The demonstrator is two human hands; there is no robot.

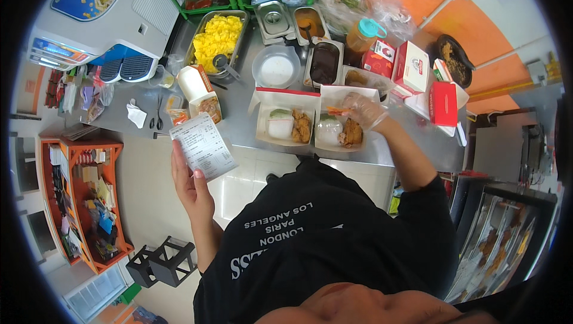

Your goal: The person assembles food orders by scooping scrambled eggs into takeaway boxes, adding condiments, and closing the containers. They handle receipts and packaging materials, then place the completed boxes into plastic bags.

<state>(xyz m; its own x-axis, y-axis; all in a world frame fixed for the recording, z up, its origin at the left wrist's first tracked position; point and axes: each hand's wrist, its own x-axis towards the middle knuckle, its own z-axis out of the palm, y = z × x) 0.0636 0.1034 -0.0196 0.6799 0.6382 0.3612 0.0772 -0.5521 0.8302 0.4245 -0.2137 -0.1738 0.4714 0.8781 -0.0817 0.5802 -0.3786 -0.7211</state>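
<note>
Left hand point(190, 188) is up off the counter point(239, 122), fingers closed on a printed receipt point(203, 145) held upright just left of the open meal boxes. Right hand point(365, 111), in a clear glove, hovers over the right meal box point(340, 127), fingertips pinching a small orange piece point(336, 111) above the rice and fried chicken. The left meal box point(285, 124) sits touching it, between the two hands.

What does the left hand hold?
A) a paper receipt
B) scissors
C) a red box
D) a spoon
A: the left hand grips a white printed receipt by its lower edge, raised in front of the counter, while the gloved right hand is over the right meal box.
</note>
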